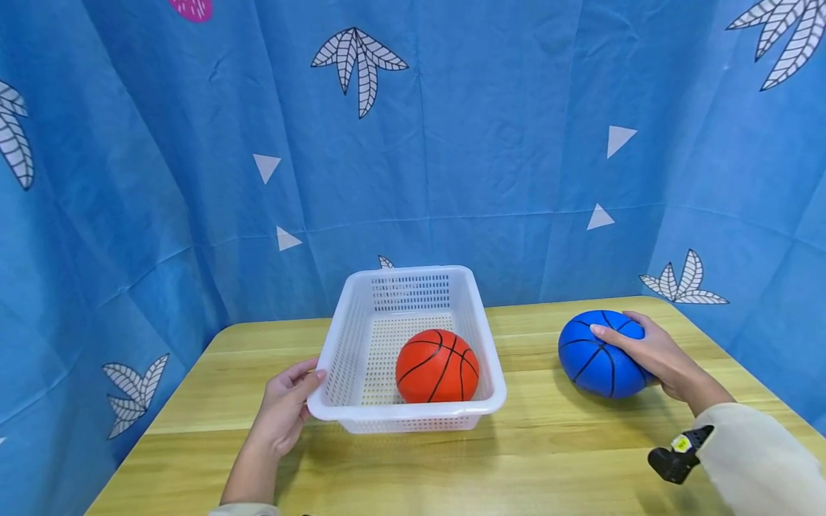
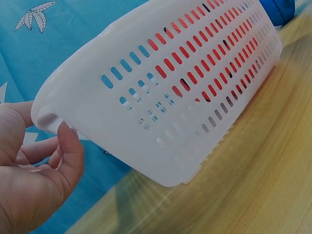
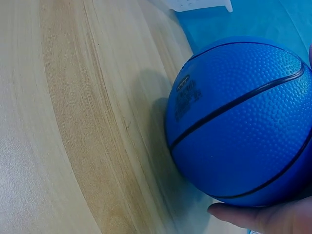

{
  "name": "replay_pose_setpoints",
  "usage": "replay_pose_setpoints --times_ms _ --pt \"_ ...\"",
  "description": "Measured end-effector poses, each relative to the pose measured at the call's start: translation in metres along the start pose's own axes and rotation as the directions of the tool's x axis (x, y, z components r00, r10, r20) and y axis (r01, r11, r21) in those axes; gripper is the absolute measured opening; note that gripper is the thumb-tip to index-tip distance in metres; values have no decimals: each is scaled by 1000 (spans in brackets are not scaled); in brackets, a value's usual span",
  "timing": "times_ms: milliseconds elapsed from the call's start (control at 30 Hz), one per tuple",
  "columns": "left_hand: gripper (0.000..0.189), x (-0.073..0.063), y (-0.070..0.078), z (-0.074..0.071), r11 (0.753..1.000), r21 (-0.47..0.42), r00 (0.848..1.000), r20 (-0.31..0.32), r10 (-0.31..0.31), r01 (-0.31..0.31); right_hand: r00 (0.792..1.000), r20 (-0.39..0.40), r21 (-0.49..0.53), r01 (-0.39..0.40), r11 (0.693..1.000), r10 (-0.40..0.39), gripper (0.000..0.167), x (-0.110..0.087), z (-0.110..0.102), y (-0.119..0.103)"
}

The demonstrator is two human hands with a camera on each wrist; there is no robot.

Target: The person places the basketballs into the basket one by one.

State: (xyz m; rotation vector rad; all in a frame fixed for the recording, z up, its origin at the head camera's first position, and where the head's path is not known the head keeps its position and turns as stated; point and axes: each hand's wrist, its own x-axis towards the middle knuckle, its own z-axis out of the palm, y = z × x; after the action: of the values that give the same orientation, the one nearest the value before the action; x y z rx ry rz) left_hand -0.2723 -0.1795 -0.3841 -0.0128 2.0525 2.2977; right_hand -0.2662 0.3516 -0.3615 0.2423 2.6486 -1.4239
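Containers: one white rectangular plastic basket with slotted walls (image 1: 413, 412), centre of the head frame. Contents: one orange-red ball with black seams (image 1: 437, 367), in the basket's lower right part, close to the near wall; red shows through the slots in the left wrist view. The basket floor is bare to the left of and beyond this ball.

Counts: baskets, 1; balls, 2 (one inside, one outside); hands, 2.

The second ball, a blue textured ball with black seams (image 1: 590, 365), lies outside the basket, right of centre in the head frame, over the pale wood-grain table (image 1: 529, 459). Whether it touches the tabletop cannot be told.

Left hand (image 1: 284, 405): fingers pinch the basket rim at its lower left corner, thumb above, other fingers below. Right hand (image 1: 665, 358): grips the blue ball from the right, thumb spread apart from the fingers, thumb across the top, fingertips at the far side.

Orientation: basket side walls run from lower to upper frame; foreshortening hides which side is longer. Blue ball is round, without a long axis; its seams cross on the upward face.

Background: blue fabric curtain with white leaf and triangle prints (image 1: 490, 143).
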Motion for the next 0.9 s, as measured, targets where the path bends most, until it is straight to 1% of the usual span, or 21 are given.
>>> replay_pose_setpoints --times_ms 567,900 --pt "42 0 0 1 1000 -15 1000 -4 3 -3 1000 -12 -6 28 1000 -28 101 -1 4 -1" --pt "42 0 0 0 1000 -10 1000 -4 5 -5 998 -36 -47 58 997 -59 99 -2 6 -2"
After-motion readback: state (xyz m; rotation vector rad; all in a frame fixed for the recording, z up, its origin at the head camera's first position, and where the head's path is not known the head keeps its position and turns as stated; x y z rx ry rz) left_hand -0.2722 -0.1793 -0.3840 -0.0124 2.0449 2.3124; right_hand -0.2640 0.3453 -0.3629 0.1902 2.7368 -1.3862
